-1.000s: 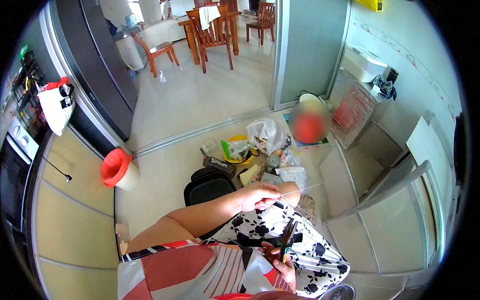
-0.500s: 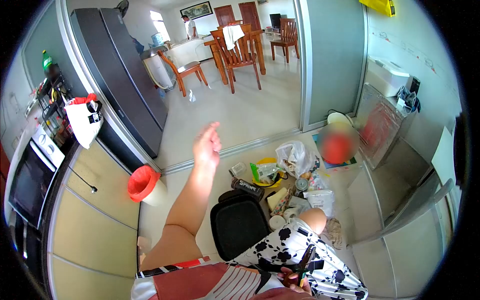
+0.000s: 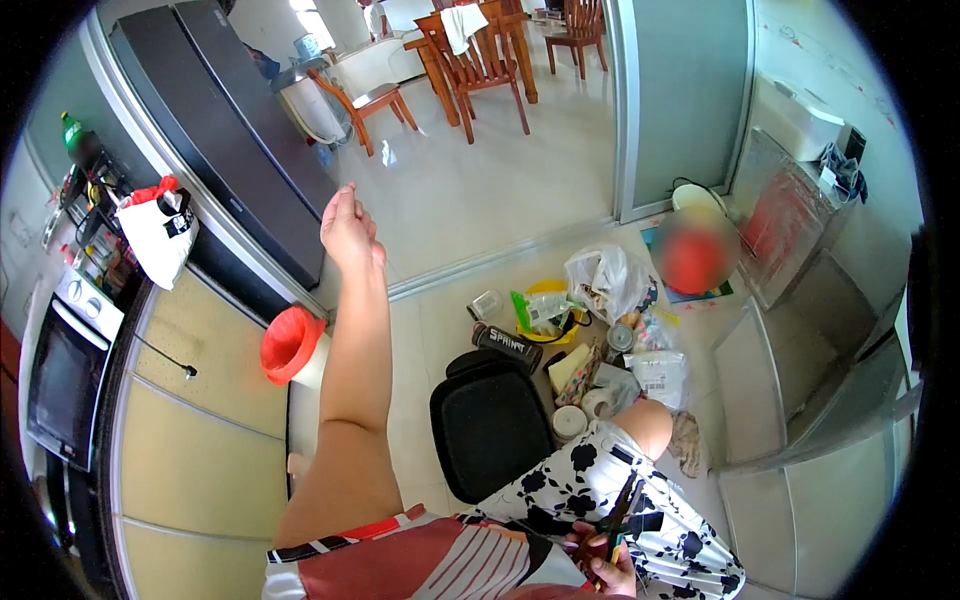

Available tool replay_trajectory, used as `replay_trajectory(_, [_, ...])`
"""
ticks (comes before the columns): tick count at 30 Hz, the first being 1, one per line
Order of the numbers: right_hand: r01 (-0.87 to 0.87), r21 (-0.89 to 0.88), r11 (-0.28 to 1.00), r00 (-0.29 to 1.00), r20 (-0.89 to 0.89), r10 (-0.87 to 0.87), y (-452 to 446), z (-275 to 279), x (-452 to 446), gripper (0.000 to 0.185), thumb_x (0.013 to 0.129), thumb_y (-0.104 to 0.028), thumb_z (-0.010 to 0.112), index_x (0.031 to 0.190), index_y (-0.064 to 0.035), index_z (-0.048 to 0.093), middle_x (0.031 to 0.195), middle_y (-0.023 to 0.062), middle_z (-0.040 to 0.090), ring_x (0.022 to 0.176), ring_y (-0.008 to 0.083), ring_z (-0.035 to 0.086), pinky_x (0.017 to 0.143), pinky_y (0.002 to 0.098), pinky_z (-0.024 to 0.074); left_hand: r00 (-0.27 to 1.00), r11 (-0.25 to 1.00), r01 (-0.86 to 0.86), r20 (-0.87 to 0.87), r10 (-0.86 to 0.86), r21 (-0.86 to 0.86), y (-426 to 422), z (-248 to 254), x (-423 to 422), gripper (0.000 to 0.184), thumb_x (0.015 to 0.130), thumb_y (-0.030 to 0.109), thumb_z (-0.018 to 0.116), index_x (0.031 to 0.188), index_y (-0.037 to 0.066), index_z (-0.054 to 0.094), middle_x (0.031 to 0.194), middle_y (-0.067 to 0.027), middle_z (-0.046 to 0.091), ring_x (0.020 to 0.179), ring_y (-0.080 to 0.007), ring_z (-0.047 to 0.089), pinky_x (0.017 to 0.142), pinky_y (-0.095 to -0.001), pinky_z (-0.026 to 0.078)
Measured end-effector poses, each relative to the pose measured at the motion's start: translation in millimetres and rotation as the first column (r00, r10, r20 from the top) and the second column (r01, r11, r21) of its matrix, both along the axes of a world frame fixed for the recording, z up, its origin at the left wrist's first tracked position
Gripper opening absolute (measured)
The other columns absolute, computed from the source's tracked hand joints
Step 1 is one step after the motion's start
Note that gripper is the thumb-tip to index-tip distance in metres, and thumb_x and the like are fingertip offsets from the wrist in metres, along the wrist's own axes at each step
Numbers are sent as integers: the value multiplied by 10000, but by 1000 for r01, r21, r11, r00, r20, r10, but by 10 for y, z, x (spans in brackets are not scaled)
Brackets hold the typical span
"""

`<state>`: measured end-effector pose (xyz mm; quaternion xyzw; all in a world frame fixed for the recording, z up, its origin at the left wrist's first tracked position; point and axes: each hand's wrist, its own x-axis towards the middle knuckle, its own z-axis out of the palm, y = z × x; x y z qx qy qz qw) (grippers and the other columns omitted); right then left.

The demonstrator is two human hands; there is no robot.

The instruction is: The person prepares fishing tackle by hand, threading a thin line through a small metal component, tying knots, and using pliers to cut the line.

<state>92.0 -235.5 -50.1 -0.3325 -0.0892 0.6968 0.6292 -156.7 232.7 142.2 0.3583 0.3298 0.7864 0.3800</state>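
My left hand (image 3: 352,228) is raised at the end of an outstretched arm, above the floor near the sliding-door track. Its fingers are drawn together, and whatever may be between them is hidden. Low in the view, my right hand (image 3: 615,574) is wrapped round a pair of pliers (image 3: 626,503), dark jaws pointing up over my patterned trousers (image 3: 575,480). On the floor between my arm and my knee lies a black shallow case (image 3: 490,430). Beside it are a black cylinder marked SPRINT (image 3: 506,344), a clear cup (image 3: 485,305) and a white roll (image 3: 569,422).
A bin with a red liner (image 3: 292,345) stands left of my arm. Bags, a can (image 3: 620,338) and a white package (image 3: 660,376) crowd the floor by my knee. A red bucket (image 3: 695,262) is farther right. Beyond the door are chairs (image 3: 470,60) and a person (image 3: 374,18).
My left hand has swung left and farther forward, its fingers now more gathered. The view has tilted down slightly. My right hand stays low with the pliers.
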Motion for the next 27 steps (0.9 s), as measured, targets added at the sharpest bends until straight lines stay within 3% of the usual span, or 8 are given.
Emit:
replay_trajectory(15, [0,-45,999,1000,7,1,15,49,2,362,761,-101,699,1076,-33,534,1296,259,418,1171,363,485,967,457,416,990,994,-104,-96,106,25,616,117,-4,98,834,110,616,841,13,619,559,31,461,396,-48,340,350,-208,212])
replay_trajectory(21, [-14,13,1000,1000,-2,14,49,85,-19,370,757,-105,703,1075,-26,532,1306,254,406,1156,356,490,905,436,456,912,991,-129,-390,129,26,883,197,89,110,779,97,680,787,-5,638,547,42,473,409,-47,359,373,-203,228])
replay_trajectory(24, [-13,45,999,1000,27,11,40,97,-28,354,777,-115,684,1081,-23,529,1308,254,403,1165,358,481,903,435,458,883,991,-133,-457,107,-25,660,252,-180,123,745,82,698,803,-26,683,651,18,567,547,-69,461,488,-222,338])
replay_trajectory(27, [7,56,998,1000,21,-9,23,83,-34,351,784,-116,676,1087,-24,523,1309,256,400,1167,349,476,911,440,449,848,972,-205,-517,117,-116,78,200,-679,140,752,109,704,831,-5,687,598,32,528,505,-54,425,454,-208,298])
